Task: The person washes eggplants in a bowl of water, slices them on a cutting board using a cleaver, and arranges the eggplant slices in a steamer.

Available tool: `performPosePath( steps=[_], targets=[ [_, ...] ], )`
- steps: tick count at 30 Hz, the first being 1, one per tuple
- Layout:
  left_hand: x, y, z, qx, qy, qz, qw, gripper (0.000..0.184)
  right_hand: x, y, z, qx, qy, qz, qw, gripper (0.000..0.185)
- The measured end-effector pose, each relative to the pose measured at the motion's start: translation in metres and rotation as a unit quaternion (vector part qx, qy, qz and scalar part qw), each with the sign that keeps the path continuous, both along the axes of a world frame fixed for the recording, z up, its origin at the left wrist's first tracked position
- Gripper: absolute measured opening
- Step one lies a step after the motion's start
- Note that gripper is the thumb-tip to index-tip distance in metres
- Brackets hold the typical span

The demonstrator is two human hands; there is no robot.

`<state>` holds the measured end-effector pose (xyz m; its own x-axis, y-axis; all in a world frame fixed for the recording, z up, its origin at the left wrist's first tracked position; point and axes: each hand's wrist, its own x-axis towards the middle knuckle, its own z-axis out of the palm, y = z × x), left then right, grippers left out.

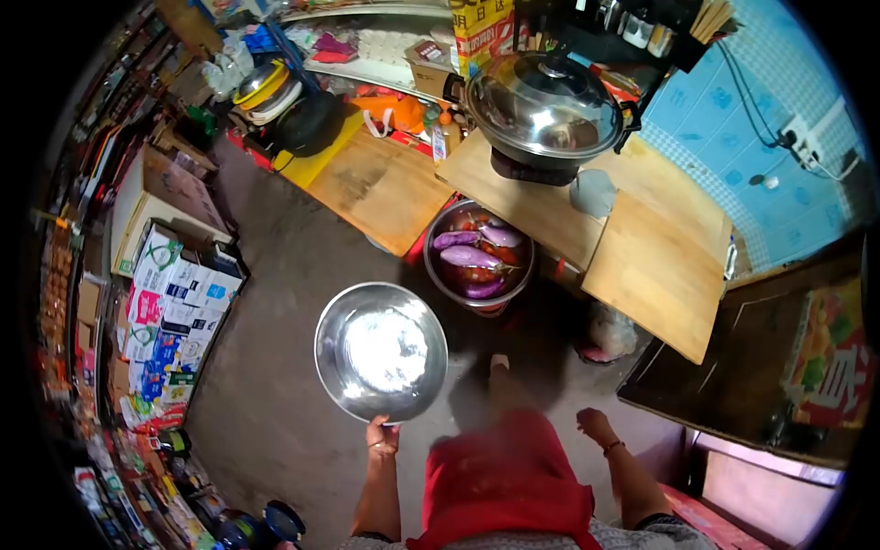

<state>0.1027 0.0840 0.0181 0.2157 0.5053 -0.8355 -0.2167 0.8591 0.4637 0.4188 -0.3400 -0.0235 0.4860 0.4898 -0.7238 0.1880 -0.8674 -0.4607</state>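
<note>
A wide, shiny metal basin (pixel 341 353) hangs over the floor in front of me, tilted so its inside shows bright reflections. My left hand (pixel 382 434) grips its near rim, fingers closed around the edge. To the right of my red apron, my right hand (pixel 598 428) is held in the air with its fingers curled in and nothing visible in them. Beyond the metal basin, a second bowl (pixel 433 266) stands low beside the worktop, holding several purple eggplants (pixel 471 257) and red tomatoes, partly under water.
A lidded electric wok (pixel 543 105) stands on the wooden worktop (pixel 541 206). A cutting board (pixel 660 275) juts out at the right. Left are a low wooden table (pixel 380 188), cartons (pixel 174 312) and crowded shelves. A dark panel (pixel 742 367) stands right.
</note>
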Motion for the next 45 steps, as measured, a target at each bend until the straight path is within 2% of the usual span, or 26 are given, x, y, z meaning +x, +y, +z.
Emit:
performPosePath(
  steps=[1,3,4,5,7,8,10,12,14,16,20,22,23,27,29,31,33,34,37,39,40,41,42,43,44,45],
  targets=[
    [0.052,0.043,-0.016,0.012,-0.034,-0.016,0.999,0.029,0.050,0.032,-0.021,0.030,-0.174,0.287,0.941,0.019],
    [0.087,0.069,0.008,0.017,-0.054,-0.005,0.998,0.022,0.038,0.092,0.006,0.151,-0.101,-0.041,0.982,0.017],
    [0.108,0.089,0.003,0.023,-0.084,-0.024,0.996,0.017,0.059,0.129,0.008,0.150,-0.114,-0.015,0.982,0.017],
    [0.120,0.124,-0.040,0.009,-0.093,-0.009,0.996,0.036,0.093,0.173,0.013,0.149,-0.114,0.033,0.982,0.016],
    [0.117,0.185,-0.092,0.005,-0.100,-0.038,0.994,0.038,0.116,0.251,0.000,0.152,-0.100,0.073,0.981,0.021],
    [0.150,0.213,-0.087,0.029,-0.094,-0.057,0.993,0.035,0.138,0.292,-0.008,0.158,-0.112,0.073,0.978,0.024],
    [0.222,0.253,-0.042,0.070,-0.073,-0.082,0.992,0.023,0.145,0.362,-0.030,0.286,-0.191,-0.068,0.937,0.021],
    [0.244,0.313,-0.071,0.079,-0.040,-0.123,0.989,0.029,0.171,0.429,-0.046,0.235,-0.199,-0.060,0.950,0.031],
    [0.259,0.378,-0.107,0.066,-0.028,-0.177,0.982,0.035,0.187,0.482,-0.073,0.178,-0.306,-0.035,0.934,0.033],
    [0.263,0.431,-0.136,0.062,-0.025,-0.201,0.977,0.041,0.201,0.509,-0.144,0.064,-0.410,0.069,0.907,0.033],
    [0.280,0.490,-0.150,0.044,0.014,-0.267,0.963,0.044,0.196,0.539,-0.206,-0.089,-0.450,0.098,0.883,0.035],
    [0.299,0.534,-0.161,0.047,0.005,-0.304,0.952,0.046,0.220,0.550,-0.182,-0.164,-0.379,0.147,0.899,0.040],
    [0.318,0.544,-0.161,0.044,0.003,-0.319,0.947,0.046,0.227,0.541,-0.179,-0.136,-0.417,0.134,0.889,0.040],
    [0.344,0.574,-0.179,0.029,0.007,-0.362,0.932,0.043,0.223,0.536,-0.129,-0.173,-0.319,0.026,0.932,0.050],
    [0.354,0.586,-0.197,0.011,-0.007,-0.387,0.922,0.041,0.219,0.537,-0.110,-0.247,-0.337,0.084,0.905,0.064],
    [0.366,0.587,-0.196,-0.010,0.040,-0.408,0.912,0.038,0.222,0.552,-0.071,-0.221,-0.106,-0.181,0.952,0.075],
    [0.372,0.581,-0.191,-0.008,0.021,-0.417,0.908,0.039,0.195,0.547,-0.073,-0.169,-0.114,-0.273,0.940,0.077],
    [0.379,0.579,-0.188,-0.012,0.005,-0.421,0.907,0.039,0.182,0.547,-0.072,-0.070,-0.102,-0.351,0.928,0.078],
    [0.386,0.585,-0.197,-0.042,-0.047,-0.472,0.879,0.036,0.147,0.596,-0.040,0.176,-0.079,-0.505,0.841,0.090],
    [0.395,0.579,-0.153,-0.083,0.009,-0.511,0.856,0.033,0.125,0.647,-0.026,0.356,0.000,-0.512,0.782,0.085],
    [0.393,0.581,-0.132,-0.028,0.025,-0.543,0.839,0.039,0.121,0.679,-0.020,0.345,-0.033,-0.503,0.791,0.080],
    [0.386,0.591,-0.128,-0.020,0.021,-0.551,0.834,0.039,0.124,0.706,-0.008,0.369,0.043,-0.526,0.765,0.078],
    [0.377,0.607,-0.127,0.227,0.075,-0.586,0.774,0.042,0.124,0.739,-0.034,0.351,0.010,-0.523,0.777,0.076],
    [0.383,0.620,-0.124,0.460,0.120,-0.578,0.663,0.046,0.124,0.771,-0.060,0.330,-0.023,-0.519,0.788,0.075],
    [0.400,0.602,-0.094,0.412,0.000,-0.577,0.706,0.053,0.132,0.797,-0.065,0.306,-0.066,-0.553,0.772,0.075],
    [0.416,0.587,-0.081,0.415,-0.005,-0.583,0.698,0.053,0.144,0.808,-0.043,0.264,-0.015,-0.574,0.775,0.076]
  ],
)
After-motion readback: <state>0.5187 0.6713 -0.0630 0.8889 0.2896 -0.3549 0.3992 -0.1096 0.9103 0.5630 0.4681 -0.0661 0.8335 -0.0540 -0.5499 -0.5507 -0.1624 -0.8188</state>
